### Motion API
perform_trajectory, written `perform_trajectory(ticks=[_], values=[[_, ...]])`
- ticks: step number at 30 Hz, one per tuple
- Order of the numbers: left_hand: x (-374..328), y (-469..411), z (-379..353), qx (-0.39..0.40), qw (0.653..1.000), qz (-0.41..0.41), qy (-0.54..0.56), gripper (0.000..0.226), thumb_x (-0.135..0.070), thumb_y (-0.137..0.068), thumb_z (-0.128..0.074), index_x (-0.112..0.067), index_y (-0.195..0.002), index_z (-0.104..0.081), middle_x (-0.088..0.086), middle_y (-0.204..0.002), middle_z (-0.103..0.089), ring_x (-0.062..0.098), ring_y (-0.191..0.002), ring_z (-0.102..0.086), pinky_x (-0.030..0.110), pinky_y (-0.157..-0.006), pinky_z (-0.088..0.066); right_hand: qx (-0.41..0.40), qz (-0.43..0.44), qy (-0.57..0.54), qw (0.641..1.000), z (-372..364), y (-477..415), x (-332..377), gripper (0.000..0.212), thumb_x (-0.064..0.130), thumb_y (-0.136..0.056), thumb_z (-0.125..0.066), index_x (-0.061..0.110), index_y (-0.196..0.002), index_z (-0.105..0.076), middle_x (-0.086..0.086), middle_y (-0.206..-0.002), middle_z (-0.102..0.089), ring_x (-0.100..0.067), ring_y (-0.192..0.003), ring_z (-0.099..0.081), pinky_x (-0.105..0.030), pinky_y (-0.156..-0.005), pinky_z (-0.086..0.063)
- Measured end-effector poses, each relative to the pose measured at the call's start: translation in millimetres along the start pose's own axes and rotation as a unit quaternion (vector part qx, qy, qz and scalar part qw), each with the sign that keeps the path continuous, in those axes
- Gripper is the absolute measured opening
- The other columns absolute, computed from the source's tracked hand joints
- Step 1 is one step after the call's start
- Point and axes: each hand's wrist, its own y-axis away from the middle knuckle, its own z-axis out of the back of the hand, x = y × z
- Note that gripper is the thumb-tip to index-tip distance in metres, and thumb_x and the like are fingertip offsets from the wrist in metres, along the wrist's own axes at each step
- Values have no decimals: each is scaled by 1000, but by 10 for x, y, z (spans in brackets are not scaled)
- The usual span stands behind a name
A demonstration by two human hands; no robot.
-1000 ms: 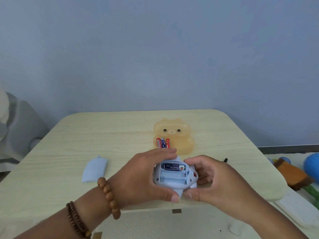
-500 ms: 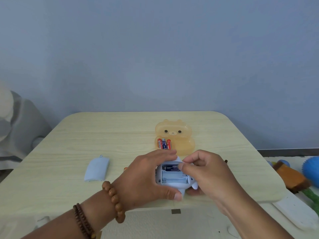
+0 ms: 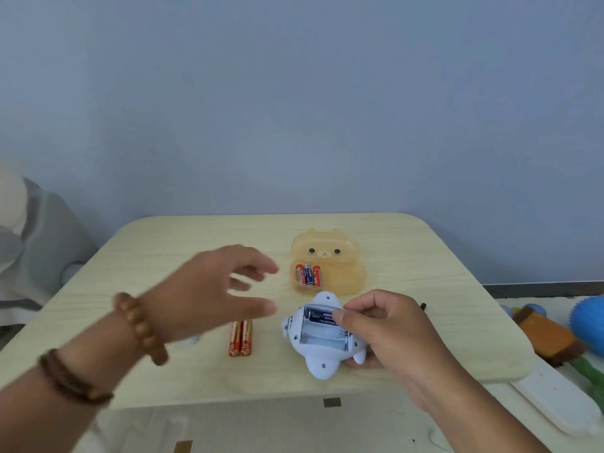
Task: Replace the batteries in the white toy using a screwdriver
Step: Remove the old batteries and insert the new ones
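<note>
The white toy [image 3: 318, 349] lies belly up near the table's front edge, its battery bay uncovered. One blue battery [image 3: 322, 317] sits in the far slot; the two nearer slots look bare. My right hand [image 3: 380, 328] grips the toy from the right, thumb on the blue battery. My left hand [image 3: 215, 291] hovers blurred above the table left of the toy, fingers spread, holding nothing. Two orange batteries [image 3: 240, 337] lie side by side left of the toy. The black screwdriver tip [image 3: 423, 306] peeks out behind my right hand.
An orange bear-shaped box [image 3: 340, 256] behind the toy holds three batteries [image 3: 308, 274]. The pale wooden table [image 3: 196, 237] has a rounded front edge. Colourful toys [image 3: 552, 335] and a white bar [image 3: 555, 400] lie on the floor at the right. Grey fabric is at the left.
My left hand let go of the toy and swung up and left, uncovering two orange batteries on the table. My right hand now holds the toy alone.
</note>
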Motion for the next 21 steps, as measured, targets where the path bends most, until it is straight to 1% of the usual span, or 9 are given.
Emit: perform_trajectory(ticks=[1,2,4,7,9,12,17,19,21], values=[[48,23,138,28,997,26,-63,46,-33,-71,-87,-40,-110,-63,-18,-111,-67,-4,-102,-64,22,-86,-55,1,0,-3,1000,1,-1,-2,11,19,-84,-81,11,-87,-74,-15,-82,-78,-21,-56,-67,-36,-57,-64],[94,51,228,65,989,50,-122,47,-37,-72,-86,-44,-110,-60,-21,-110,-65,-7,-98,-62,19,-82,-54,3,0,-4,1000,3,-2,-5,11,20,-84,-81,12,-87,-74,-15,-82,-78,-20,-56,-67,-34,-57,-63],[157,119,267,128,970,82,-191,56,-47,-72,-83,-50,-117,-50,-25,-111,-58,-9,-97,-58,15,-79,-50,6,0,-6,1000,4,-3,-10,12,21,-84,-81,12,-88,-74,-14,-81,-78,-20,-57,-68,-34,-57,-63],[219,172,124,174,958,86,-210,74,-62,-63,-79,-56,-125,-38,-27,-113,-51,-7,-97,-54,13,-80,-46,5,-3,-12,1000,7,5,-16,12,20,-84,-82,11,-88,-75,-13,-82,-79,-20,-60,-71,-32,-55,-61],[279,174,37,189,955,79,-216,79,-65,-58,-75,-59,-126,-34,-27,-112,-48,-7,-95,-54,14,-85,-46,3,-4,-15,1000,10,6,-19,13,20,-84,-82,11,-89,-75,-12,-83,-79,-20,-59,-71,-31,-55,-61],[291,154,-13,180,958,87,-205,75,-55,-62,-78,-58,-124,-36,-25,-108,-51,-5,-93,-55,16,-86,-47,2,-1,-13,1000,15,10,-20,13,20,-84,-82,11,-88,-75,-12,-83,-79,-19,-58,-71,-32,-56,-62],[201,159,71,173,957,114,-201,62,-48,-69,-79,-55,-119,-44,-23,-103,-58,-7,-90,-59,18,-81,-52,9,2,-13,1000,18,6,-31,14,21,-84,-82,10,-89,-74,-14,-83,-79,-20,-58,-70,-32,-56,-61],[94,157,175,140,967,122,-172,50,-40,-74,-80,-50,-115,-51,-21,-104,-60,-4,-87,-64,21,-77,-55,9,3,-11,1000,16,2,-41,14,21,-84,-81,10,-89,-74,-13,-82,-79,-20,-58,-70,-32,-56,-61],[-28,131,228,75,986,97,-108,35,-25,-79,-78,-45,-104,-63,-22,-102,-66,0,-85,-68,19,-75,-56,9,5,-16,1000,14,3,-54,14,22,-85,-82,11,-89,-75,-12,-84,-79,-20,-59,-71,-30,-55,-61]])
